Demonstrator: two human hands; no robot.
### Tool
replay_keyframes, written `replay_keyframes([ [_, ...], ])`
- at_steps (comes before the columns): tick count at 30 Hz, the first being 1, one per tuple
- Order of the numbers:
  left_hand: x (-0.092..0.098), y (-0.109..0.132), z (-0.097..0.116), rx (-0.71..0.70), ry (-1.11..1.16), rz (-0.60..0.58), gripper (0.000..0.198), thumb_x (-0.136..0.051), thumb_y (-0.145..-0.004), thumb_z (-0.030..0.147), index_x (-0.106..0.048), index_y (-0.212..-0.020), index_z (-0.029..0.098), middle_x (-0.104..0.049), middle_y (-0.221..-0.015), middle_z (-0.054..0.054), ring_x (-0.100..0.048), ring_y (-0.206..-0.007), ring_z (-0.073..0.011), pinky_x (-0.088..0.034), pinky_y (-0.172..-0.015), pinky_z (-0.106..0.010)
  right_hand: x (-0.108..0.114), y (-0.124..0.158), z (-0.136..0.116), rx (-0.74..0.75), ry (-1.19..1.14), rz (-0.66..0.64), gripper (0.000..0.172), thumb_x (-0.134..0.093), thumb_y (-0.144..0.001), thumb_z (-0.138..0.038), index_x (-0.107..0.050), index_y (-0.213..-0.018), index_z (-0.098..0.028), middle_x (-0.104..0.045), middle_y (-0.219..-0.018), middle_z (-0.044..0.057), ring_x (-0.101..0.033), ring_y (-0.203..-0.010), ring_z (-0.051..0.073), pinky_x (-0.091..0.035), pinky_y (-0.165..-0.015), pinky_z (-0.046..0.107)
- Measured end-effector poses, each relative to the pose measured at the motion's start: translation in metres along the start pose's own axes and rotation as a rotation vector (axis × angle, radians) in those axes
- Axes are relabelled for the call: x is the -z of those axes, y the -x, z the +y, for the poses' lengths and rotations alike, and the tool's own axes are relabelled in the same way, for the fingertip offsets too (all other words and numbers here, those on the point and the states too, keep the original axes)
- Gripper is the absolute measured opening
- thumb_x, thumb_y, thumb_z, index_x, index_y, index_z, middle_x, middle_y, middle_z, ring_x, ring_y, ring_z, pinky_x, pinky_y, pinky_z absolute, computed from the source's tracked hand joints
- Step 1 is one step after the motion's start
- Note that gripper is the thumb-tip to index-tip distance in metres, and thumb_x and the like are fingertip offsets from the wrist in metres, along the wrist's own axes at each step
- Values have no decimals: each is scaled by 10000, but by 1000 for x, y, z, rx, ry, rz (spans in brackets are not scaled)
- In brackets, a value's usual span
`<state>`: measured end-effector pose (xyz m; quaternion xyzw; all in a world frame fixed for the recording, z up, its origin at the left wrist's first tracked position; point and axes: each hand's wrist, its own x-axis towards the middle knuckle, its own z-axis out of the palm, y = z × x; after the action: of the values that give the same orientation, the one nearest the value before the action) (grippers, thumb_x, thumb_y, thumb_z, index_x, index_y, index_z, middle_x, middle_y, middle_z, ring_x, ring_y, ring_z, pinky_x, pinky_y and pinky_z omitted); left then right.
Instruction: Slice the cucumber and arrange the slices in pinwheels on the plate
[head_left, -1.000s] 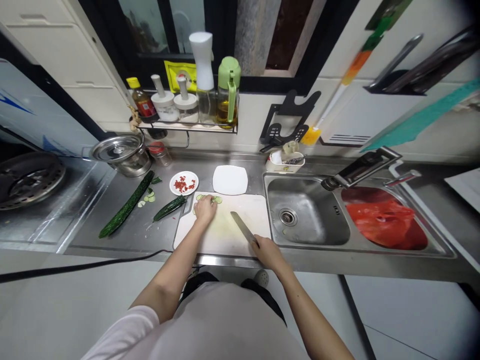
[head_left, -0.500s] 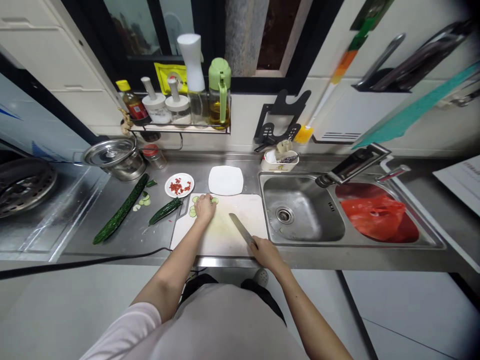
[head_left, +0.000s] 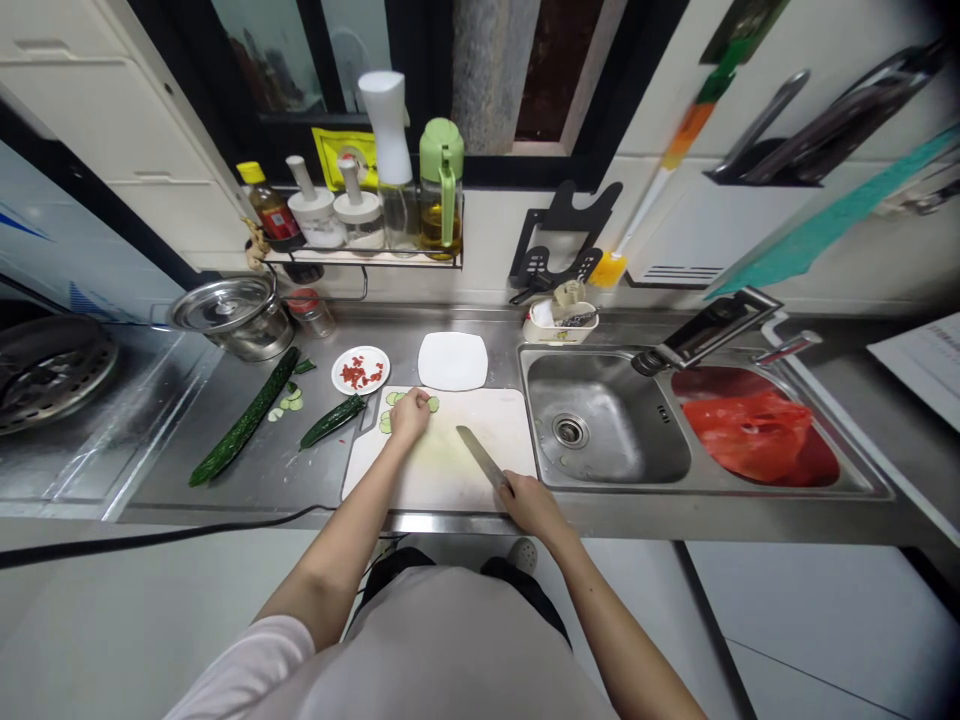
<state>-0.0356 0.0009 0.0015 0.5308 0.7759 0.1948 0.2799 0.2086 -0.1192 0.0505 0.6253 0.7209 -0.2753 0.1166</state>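
My right hand (head_left: 527,500) is wrapped round the handle of a kitchen knife (head_left: 480,455), whose blade lies low over the white cutting board (head_left: 450,480), tip pointing away to the left. At the board's far left, my left hand (head_left: 410,415) is closed with its fingertips pinched at a cucumber slice (head_left: 433,404). More round cucumber slices (head_left: 385,424) lie beside and partly under that hand. Just behind the board sits a white square plate (head_left: 452,361). A round white plate (head_left: 338,384) with chopped red bits (head_left: 360,372) stands to its left.
Left of the board lie a cut cucumber piece (head_left: 332,421), a long cucumber (head_left: 244,420) and small scraps (head_left: 294,398). A lidded steel pot (head_left: 259,335) stands behind them. To the right is a sink (head_left: 615,430); its second basin holds a red plastic bag (head_left: 750,435). A black cord (head_left: 187,530) crosses the counter's front edge.
My left hand has shifted very slightly, and the cucumber slice at its fingertips shows more fully. The knife and my right hand stay in nearly the same place.
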Motion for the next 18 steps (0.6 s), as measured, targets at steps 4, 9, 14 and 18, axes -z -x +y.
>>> replay_keyframes([
  [4,6,2,-15,-46,181,-168,234,-577,-723,151,-687,-929,168,-709,-849,-27,-633,-754,-149,-469,-701,-242,2,2,-1,1,12,8,232,-391,-954,-256,-606,-1009,-190,-697,-985,89,-624,-909,194,-297,-643,259],
  [9,10,9,-28,-155,204,-405,196,-569,-694,122,-704,-834,147,-702,-769,-17,-611,-660,-129,-456,-620,-219,4,7,-5,4,26,14,252,-381,-958,-268,-612,-1025,-194,-698,-978,92,-626,-900,199,-300,-648,263],
  [14,11,15,-29,-211,-1,-383,236,-560,-716,119,-714,-887,175,-715,-818,-24,-633,-742,-151,-459,-694,-238,4,13,-18,24,37,-18,265,-372,-958,-262,-611,-1052,-198,-699,-963,90,-619,-923,205,-317,-673,265],
  [18,12,21,-28,-184,-115,-264,222,-554,-765,158,-703,-921,212,-727,-936,-33,-642,-855,-182,-457,-782,-276,-1,15,-28,33,58,-25,272,-355,-961,-241,-601,-1064,-189,-700,-978,102,-627,-941,210,-336,-686,274],
])
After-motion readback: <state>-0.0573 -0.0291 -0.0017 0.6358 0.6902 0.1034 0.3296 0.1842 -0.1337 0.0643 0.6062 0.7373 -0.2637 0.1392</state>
